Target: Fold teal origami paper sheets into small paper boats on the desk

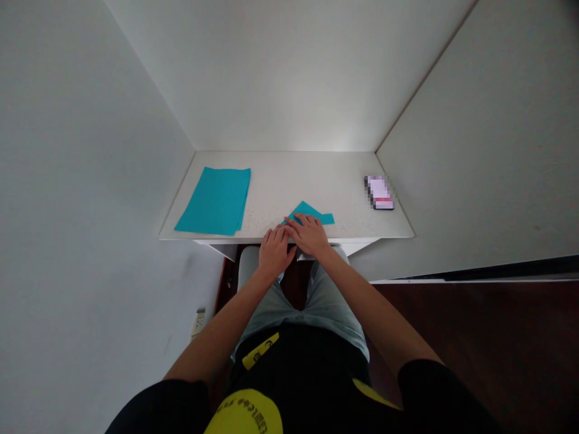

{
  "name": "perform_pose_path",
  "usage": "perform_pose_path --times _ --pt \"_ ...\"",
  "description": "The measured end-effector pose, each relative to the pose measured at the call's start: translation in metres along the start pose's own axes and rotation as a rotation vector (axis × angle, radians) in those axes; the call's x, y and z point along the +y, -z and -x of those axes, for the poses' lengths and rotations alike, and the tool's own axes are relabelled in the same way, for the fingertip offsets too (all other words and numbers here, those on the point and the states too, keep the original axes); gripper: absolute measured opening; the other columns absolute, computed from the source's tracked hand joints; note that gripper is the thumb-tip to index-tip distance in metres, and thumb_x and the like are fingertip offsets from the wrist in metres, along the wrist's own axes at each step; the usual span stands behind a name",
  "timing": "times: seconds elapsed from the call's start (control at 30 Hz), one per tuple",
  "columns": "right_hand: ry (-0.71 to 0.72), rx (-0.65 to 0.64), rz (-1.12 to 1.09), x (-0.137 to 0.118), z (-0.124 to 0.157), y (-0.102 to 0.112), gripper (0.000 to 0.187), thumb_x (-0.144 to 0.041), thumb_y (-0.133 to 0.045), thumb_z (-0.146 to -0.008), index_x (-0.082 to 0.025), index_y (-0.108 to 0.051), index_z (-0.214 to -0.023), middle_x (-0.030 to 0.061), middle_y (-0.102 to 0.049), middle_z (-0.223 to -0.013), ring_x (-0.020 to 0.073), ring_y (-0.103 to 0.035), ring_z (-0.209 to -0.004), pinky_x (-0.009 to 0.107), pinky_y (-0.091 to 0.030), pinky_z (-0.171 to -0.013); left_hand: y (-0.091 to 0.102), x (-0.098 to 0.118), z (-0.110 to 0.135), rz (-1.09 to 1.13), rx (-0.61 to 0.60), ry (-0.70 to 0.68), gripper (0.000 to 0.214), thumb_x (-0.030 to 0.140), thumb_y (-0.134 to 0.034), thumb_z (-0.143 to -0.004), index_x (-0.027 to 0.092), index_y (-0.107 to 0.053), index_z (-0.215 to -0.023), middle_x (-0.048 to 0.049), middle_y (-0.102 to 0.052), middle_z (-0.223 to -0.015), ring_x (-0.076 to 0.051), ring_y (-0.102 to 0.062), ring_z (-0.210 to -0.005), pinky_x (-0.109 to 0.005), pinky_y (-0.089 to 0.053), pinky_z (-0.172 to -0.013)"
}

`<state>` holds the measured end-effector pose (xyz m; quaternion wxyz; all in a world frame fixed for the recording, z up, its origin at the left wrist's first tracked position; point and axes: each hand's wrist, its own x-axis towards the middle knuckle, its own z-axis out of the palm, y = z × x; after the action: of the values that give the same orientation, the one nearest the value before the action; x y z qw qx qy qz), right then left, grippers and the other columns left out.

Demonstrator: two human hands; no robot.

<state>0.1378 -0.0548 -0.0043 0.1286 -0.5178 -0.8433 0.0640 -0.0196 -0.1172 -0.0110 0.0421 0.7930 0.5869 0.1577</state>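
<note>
My right hand [309,235] on folded blue paper [309,211], fingers together, holding it down; my left hand [275,252] beside, fingers curled; blue sheet [213,201] upper left.

We record a black short-sleeved T-shirt [307,380] on the person, with its left sleeve [167,407] and right sleeve [434,386] ending above the elbows. We note a yellow patch [244,413] with dark lettering on the shirt, a narrow yellow strip [261,351] with dark marks near the hem, and a further yellow band [375,395]. We find pale grey-green shorts [325,307] below. The left hand [275,252] and right hand [307,235] are bare.
</note>
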Motion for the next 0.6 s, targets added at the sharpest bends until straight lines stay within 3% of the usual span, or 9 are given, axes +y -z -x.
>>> perform_pose_path --times 0.2,0.27,0.37,0.43,0.6 --pt "-0.005 0.010 -0.070 0.006 -0.004 -0.002 0.063 -0.056 -0.030 -0.115 -0.021 -0.054 -0.161 0.0149 -0.061 -0.160 0.0353 -0.053 -0.143 0.053 -0.040 -0.120 0.005 0.000 -0.005 0.000 -0.019 0.034 0.053 0.036 -0.057 -0.103 0.017 -0.058 -0.153 -0.0191 -0.053 -0.166 -0.039 -0.058 -0.140 -0.055 -0.045 -0.116" --pt "-0.039 0.036 -0.093 0.022 -0.001 0.000 0.063 -0.052 -0.031 -0.115 -0.017 -0.050 -0.164 0.0175 -0.060 -0.159 0.0349 -0.053 -0.143 0.052 -0.041 -0.120 0.007 0.001 -0.007 0.000 -0.018 0.025 0.054 0.037 -0.058 -0.103 0.021 -0.056 -0.155 -0.0162 -0.052 -0.168 -0.039 -0.057 -0.141 -0.055 -0.046 -0.114" --pt "-0.205 0.157 -0.052 0.058 0.010 0.007 0.060 -0.046 -0.041 -0.112 -0.014 -0.053 -0.160 0.0222 -0.063 -0.150 0.0384 -0.056 -0.134 0.055 -0.045 -0.113 0.011 0.003 -0.009 -0.003 -0.025 0.021 0.053 0.037 -0.061 -0.102 0.021 -0.059 -0.152 -0.0163 -0.057 -0.164 -0.039 -0.058 -0.139 -0.054 -0.047 -0.111" --pt "-0.324 0.209 -0.018 0.084 0.016 0.011 0.052 -0.046 -0.049 -0.109 -0.018 -0.064 -0.150 0.0220 -0.065 -0.142 0.0403 -0.057 -0.128 0.057 -0.047 -0.107 0.014 0.005 -0.011 0.001 -0.032 0.017 0.044 0.037 -0.060 -0.104 0.021 -0.066 -0.144 -0.0174 -0.064 -0.154 -0.039 -0.061 -0.133 -0.055 -0.047 -0.109" --pt "-0.390 0.108 -0.069 0.131 0.013 0.016 0.040 -0.043 -0.068 -0.100 -0.024 -0.073 -0.135 0.0184 -0.065 -0.137 0.0381 -0.061 -0.124 0.054 -0.052 -0.102 0.019 0.001 -0.031 0.045 -0.066 -0.097 0.031 0.034 -0.050 -0.111 0.025 -0.080 -0.112 -0.0134 -0.078 -0.112 -0.034 -0.067 -0.116 -0.055 -0.043 -0.110"
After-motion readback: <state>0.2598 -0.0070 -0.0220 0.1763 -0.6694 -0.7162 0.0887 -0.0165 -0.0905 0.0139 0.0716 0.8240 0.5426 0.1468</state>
